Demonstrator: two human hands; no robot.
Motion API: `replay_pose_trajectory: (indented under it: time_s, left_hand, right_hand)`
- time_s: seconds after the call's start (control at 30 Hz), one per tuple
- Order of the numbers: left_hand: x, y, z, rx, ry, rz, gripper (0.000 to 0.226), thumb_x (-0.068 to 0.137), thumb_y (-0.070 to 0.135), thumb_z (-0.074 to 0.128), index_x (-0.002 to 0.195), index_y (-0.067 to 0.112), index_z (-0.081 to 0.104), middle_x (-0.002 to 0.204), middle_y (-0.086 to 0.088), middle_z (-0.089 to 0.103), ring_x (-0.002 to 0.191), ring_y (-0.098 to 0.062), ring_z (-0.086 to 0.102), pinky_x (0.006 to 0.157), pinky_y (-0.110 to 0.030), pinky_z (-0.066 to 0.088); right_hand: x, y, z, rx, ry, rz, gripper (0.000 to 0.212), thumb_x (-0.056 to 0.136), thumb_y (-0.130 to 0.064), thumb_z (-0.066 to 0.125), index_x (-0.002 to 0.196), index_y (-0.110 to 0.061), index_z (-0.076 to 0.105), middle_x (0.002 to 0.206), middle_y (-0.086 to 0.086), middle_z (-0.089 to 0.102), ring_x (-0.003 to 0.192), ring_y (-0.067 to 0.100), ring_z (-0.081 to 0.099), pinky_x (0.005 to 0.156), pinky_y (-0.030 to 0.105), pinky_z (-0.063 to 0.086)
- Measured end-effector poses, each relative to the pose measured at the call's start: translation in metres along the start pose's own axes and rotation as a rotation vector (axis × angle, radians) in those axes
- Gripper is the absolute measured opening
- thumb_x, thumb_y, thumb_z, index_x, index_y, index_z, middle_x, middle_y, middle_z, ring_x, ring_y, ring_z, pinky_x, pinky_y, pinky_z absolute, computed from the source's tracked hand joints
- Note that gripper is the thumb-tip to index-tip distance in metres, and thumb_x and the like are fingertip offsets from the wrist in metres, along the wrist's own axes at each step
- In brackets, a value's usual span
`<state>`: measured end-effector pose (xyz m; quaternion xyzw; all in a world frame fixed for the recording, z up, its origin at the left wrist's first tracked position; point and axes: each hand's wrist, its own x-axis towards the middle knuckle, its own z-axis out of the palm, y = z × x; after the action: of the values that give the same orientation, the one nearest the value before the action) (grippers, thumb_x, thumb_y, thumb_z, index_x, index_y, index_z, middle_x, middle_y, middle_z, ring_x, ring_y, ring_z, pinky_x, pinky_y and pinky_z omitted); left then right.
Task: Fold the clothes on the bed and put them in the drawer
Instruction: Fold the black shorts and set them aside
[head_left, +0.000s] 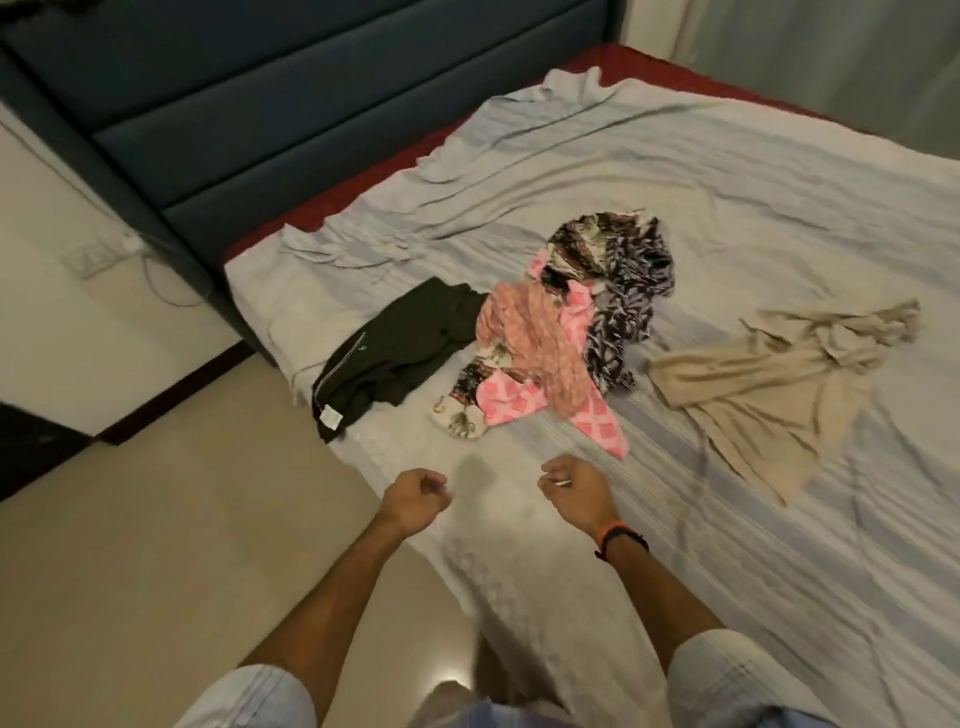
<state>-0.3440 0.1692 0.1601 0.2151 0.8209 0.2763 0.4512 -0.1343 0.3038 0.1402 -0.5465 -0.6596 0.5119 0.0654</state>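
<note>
Unfolded clothes lie on the bed (727, 545), which has a grey striped sheet. At the left is a dark garment (395, 348) with a white label. A pink checked piece (530, 358) is heaped in the middle, tangled with a black-and-white patterned piece (618, 291). A beige garment (763, 384) sprawls to the right. My left hand (413, 496) hovers over the bed's near edge, fingers curled shut and holding nothing. My right hand (574, 491) is beside it, just short of the pink piece, also curled shut. No drawer is in view.
A dark blue padded headboard (218, 114) runs along the far left of the bed. A wall socket with a cable (98, 257) is low on the wall at left. Pale tiled floor (156, 545) lies to the left of the bed.
</note>
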Motion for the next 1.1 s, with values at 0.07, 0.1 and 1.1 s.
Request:
replay_pose_trajectory:
  time_s: [0.07, 0.1, 1.1]
  left_hand:
    - [0.022, 0.001, -0.021, -0.014, 0.034, -0.010, 0.022, 0.087, 0.013, 0.072, 0.109, 0.009, 0.068, 0.103, -0.006, 0.069, 0.104, -0.025, 0.065, 0.088, -0.034, 0.052]
    - [0.032, 0.003, -0.031, -0.026, 0.054, -0.022, 0.022, 0.087, 0.013, 0.071, 0.109, 0.009, 0.068, 0.105, -0.008, 0.070, 0.103, -0.024, 0.065, 0.087, -0.033, 0.052]
    - [0.344, -0.048, -0.178, 0.108, -0.139, -0.110, 0.050, 0.081, 0.017, 0.079, 0.126, 0.013, 0.060, 0.126, -0.002, 0.063, 0.114, -0.019, 0.061, 0.100, -0.027, 0.047]
  right_hand:
    - [0.032, -0.023, 0.014, -0.032, -0.061, -0.035, 0.015, 0.088, -0.013, 0.069, 0.103, -0.012, 0.068, 0.099, 0.003, 0.070, 0.085, 0.017, 0.066, 0.078, 0.028, 0.053]
    - [0.045, -0.035, 0.019, -0.058, -0.080, -0.050, 0.016, 0.088, -0.013, 0.069, 0.104, -0.010, 0.069, 0.097, 0.003, 0.070, 0.086, 0.017, 0.066, 0.079, 0.027, 0.052]
    - [0.343, -0.189, 0.264, -0.991, -0.264, -0.183, 0.024, 0.096, -0.021, 0.053, 0.115, -0.011, 0.063, 0.118, 0.013, 0.051, 0.109, 0.034, 0.050, 0.089, 0.046, 0.048]
